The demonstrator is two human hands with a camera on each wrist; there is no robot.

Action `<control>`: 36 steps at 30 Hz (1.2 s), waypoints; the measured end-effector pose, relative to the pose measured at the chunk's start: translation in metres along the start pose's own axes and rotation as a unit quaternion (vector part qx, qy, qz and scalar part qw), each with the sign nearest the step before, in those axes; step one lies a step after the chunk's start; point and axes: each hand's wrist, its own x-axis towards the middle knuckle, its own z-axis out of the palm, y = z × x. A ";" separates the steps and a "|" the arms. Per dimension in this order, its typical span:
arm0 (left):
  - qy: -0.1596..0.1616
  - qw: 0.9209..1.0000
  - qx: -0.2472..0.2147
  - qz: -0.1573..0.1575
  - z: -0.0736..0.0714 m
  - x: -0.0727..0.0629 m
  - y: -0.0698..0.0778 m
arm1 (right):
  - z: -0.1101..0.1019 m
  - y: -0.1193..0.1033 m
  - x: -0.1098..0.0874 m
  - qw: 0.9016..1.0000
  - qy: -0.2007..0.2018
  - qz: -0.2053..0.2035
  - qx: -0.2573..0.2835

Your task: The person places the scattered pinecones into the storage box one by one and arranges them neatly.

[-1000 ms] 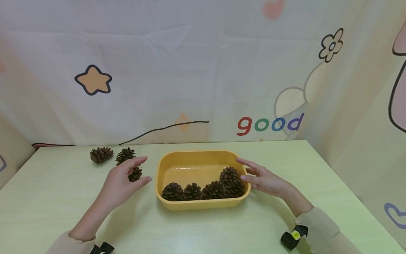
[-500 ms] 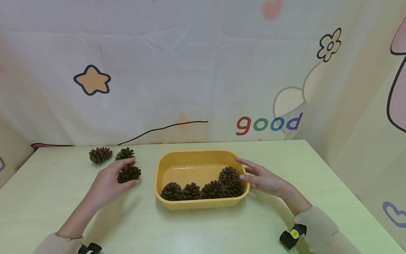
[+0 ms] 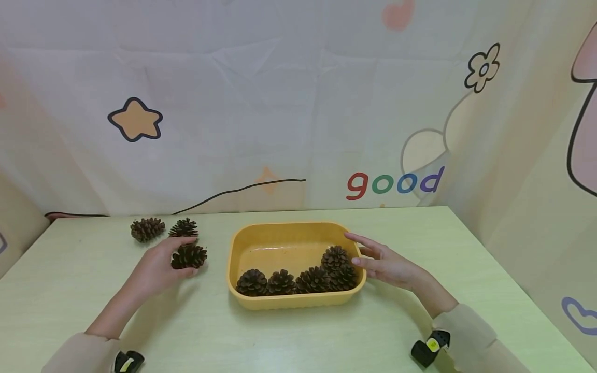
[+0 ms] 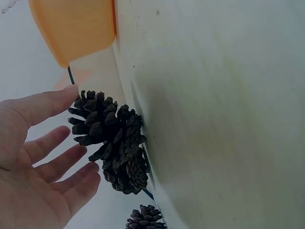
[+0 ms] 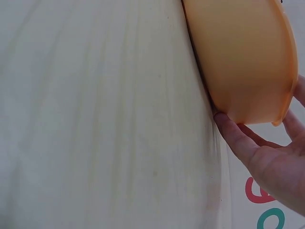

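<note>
My left hand point(image 3: 156, 264) has its fingers spread around a brown pine cone point(image 3: 188, 256) on the table. In the left wrist view the thumb reaches the cone's edge, while the other fingers lie loosely beside it; firm contact cannot be told. My right hand point(image 3: 389, 267) rests at the right end of a yellow plastic tub point(image 3: 294, 300), fingers fairly straight, the tips at its rim and outer wall. Inside the tub, several pine cones point(image 3: 312, 280) line the front and right side. Two more cones sit behind my left hand: one upright point(image 3: 184, 228), one lying down point(image 3: 147, 229).
The pale green table point(image 3: 298, 339) ends at the back against a printed cloth point(image 3: 233, 119). Similar cloth hangs along the right side. A black wrist camera point(image 3: 431, 348) sits at the right sleeve, another point(image 3: 128, 361) at the left.
My left hand has moved left and slightly down from near the tub, so that the front pine cone now shows between its fingers. The right hand stays at the tub's end.
</note>
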 end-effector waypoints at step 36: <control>-0.017 0.997 0.072 0.002 0.000 0.012 0.001 | 0.001 0.001 0.000 1.000 0.004 -0.003 -0.007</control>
